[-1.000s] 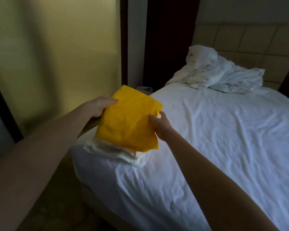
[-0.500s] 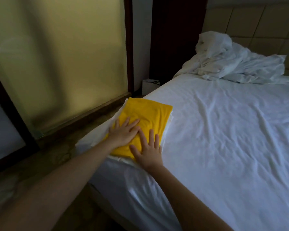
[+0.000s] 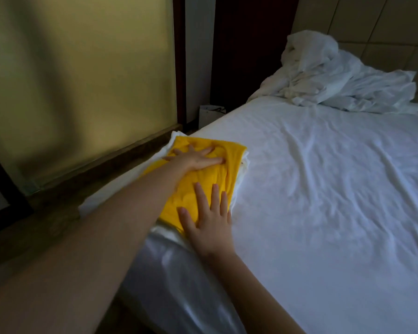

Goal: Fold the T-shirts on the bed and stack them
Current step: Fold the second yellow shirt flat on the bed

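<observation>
So the folded yellow cotton T-shirt (image 3: 233, 165) sat on top of a stack of folded white clothes (image 3: 167, 233) at the left edge of the white-sheeted bed (image 3: 323, 201). Both hands were flat on it with fingers spread, holding nothing: left hand (image 3: 196, 160) at the far end, right hand (image 3: 209, 218) at the near one. A crumpled white bedding heap (image 3: 336, 78) lay well apart, up by the headboard.

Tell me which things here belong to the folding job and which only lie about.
Job: yellow shirt, white folds under it, left hand, right hand, both flat on the shirt, bed.
Lying about: crumpled white heap, maybe bedding; small white box by the wall.
</observation>
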Action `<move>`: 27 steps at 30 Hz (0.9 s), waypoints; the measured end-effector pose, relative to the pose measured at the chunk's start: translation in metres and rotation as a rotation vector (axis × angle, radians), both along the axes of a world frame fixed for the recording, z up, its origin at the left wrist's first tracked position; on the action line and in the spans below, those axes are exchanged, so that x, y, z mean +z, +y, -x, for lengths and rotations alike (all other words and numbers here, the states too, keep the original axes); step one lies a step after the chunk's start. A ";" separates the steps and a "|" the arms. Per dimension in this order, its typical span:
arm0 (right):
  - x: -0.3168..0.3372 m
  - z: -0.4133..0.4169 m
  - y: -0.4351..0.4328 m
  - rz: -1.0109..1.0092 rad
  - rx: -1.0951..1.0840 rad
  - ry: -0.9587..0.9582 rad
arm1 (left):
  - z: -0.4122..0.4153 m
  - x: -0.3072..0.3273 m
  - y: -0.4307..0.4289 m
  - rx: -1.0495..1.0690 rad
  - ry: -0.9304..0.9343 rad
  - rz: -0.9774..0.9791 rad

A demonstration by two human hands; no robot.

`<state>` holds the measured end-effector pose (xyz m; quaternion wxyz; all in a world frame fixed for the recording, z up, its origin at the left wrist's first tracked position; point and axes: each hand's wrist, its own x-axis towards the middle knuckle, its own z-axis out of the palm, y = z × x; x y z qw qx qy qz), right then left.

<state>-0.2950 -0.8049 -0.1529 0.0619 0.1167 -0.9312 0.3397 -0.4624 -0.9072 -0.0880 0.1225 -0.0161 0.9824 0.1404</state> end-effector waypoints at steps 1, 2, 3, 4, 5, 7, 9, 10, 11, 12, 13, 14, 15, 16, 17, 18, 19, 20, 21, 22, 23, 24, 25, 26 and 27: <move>0.000 -0.001 0.000 -0.001 0.004 0.004 | 0.003 0.000 -0.002 0.000 -0.006 -0.007; -0.002 -0.001 0.000 -0.007 0.011 0.011 | 0.003 -0.003 -0.004 -0.010 0.004 -0.014; -0.003 -0.001 0.001 -0.010 0.015 0.020 | 0.001 -0.004 -0.004 -0.008 0.023 -0.015; -0.005 -0.001 0.002 -0.012 0.021 0.027 | -0.003 -0.004 -0.003 -0.001 0.048 -0.027; -0.006 -0.001 0.002 -0.013 0.030 0.035 | -0.010 -0.001 -0.003 0.009 0.081 -0.053; -0.008 0.000 0.004 0.005 0.040 0.058 | -0.025 0.009 -0.004 0.026 0.229 -0.129; -0.010 0.000 0.005 0.033 0.033 0.079 | -0.054 0.014 -0.019 0.082 0.432 -0.131; -0.012 0.000 0.005 0.043 0.031 0.089 | -0.071 0.008 -0.029 0.116 0.505 -0.074; -0.012 0.000 0.005 0.046 0.035 0.096 | -0.092 -0.002 -0.038 0.128 0.541 -0.012; -0.013 0.001 0.005 0.034 0.042 0.104 | -0.115 -0.014 -0.043 0.134 0.539 0.025; -0.012 0.000 0.004 0.009 0.053 0.110 | -0.130 -0.025 -0.045 0.146 0.522 0.023; -0.011 0.000 0.004 -0.012 0.062 0.110 | -0.136 -0.035 -0.046 0.169 0.513 -0.001; -0.010 0.000 0.003 -0.019 0.065 0.103 | -0.135 -0.038 -0.046 0.181 0.507 -0.025; -0.009 -0.001 0.003 -0.017 0.067 0.086 | -0.131 -0.036 -0.044 0.188 0.498 -0.040; -0.008 -0.001 0.004 -0.016 0.072 0.071 | -0.128 -0.033 -0.043 0.192 0.488 -0.040; -0.007 -0.001 0.004 -0.016 0.077 0.067 | -0.126 -0.030 -0.043 0.189 0.482 -0.037; -0.007 -0.001 0.005 -0.019 0.084 0.071 | -0.126 -0.029 -0.043 0.186 0.474 -0.038; -0.007 -0.001 0.006 -0.016 0.091 0.079 | -0.128 -0.029 -0.044 0.187 0.465 -0.037; -0.007 -0.002 0.008 0.001 0.095 0.088 | -0.130 -0.030 -0.044 0.184 0.460 -0.024; -0.008 -0.004 0.009 0.024 0.094 0.100 | -0.133 -0.028 -0.044 0.180 0.452 -0.005; -0.009 -0.007 0.012 0.044 0.093 0.116 | -0.136 -0.026 -0.042 0.179 0.437 0.011; -0.008 -0.011 0.015 0.061 0.099 0.134 | -0.140 -0.022 -0.040 0.190 0.422 0.011; -0.008 -0.015 0.019 0.086 0.110 0.141 | -0.145 -0.018 -0.035 0.210 0.404 -0.001; -0.006 -0.019 0.025 0.124 0.121 0.138 | -0.151 -0.013 -0.030 0.224 0.384 -0.023; -0.004 -0.023 0.031 0.165 0.132 0.128 | -0.157 -0.009 -0.024 0.231 0.368 -0.049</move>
